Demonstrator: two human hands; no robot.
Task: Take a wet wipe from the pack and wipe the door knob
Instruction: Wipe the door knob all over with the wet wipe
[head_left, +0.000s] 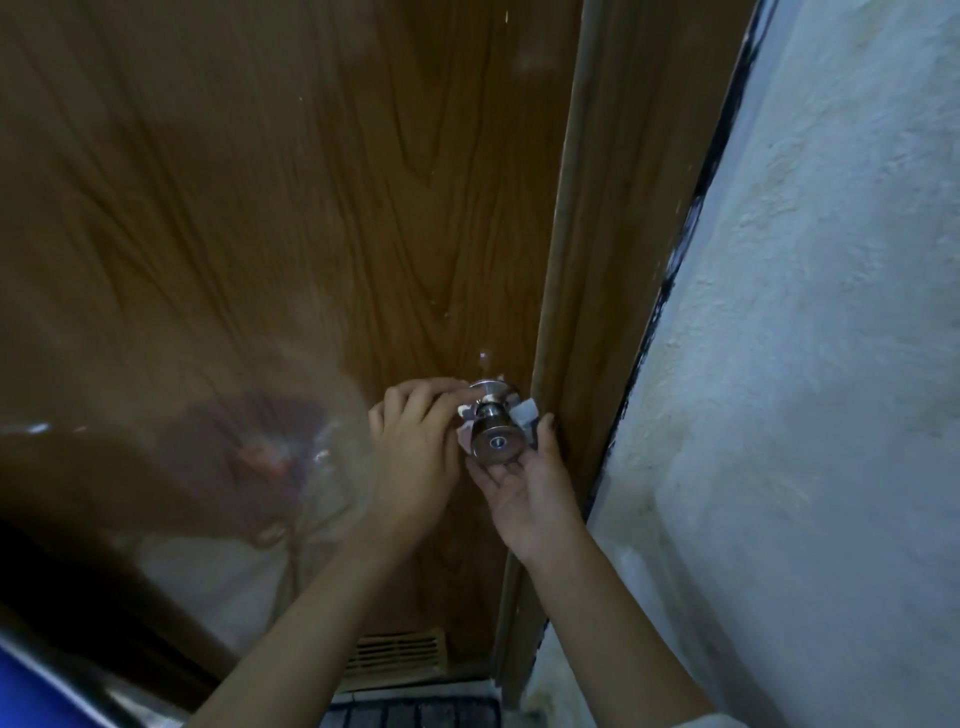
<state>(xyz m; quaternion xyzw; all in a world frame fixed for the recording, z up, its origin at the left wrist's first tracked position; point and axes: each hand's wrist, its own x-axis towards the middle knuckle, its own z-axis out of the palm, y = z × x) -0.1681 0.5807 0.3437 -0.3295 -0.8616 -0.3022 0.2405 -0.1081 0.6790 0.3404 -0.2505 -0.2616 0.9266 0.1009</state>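
A round silver door knob (496, 444) with a keyhole in its face sticks out of a brown wood-grain door (291, 218). A white wet wipe (525, 413) is looped behind the knob's neck, and its ends show on both sides. My left hand (415, 441) pinches the wipe's left end beside the knob. My right hand (530, 493), palm up under the knob, holds the right end with its thumb. The wipe pack is not in view.
The door frame (566, 312) runs just right of the knob, and a rough white wall (805, 364) stands beyond it. A vent grille (397, 657) sits low in the door, above a dark mat (415, 714). A blue object (31, 696) fills the bottom left corner.
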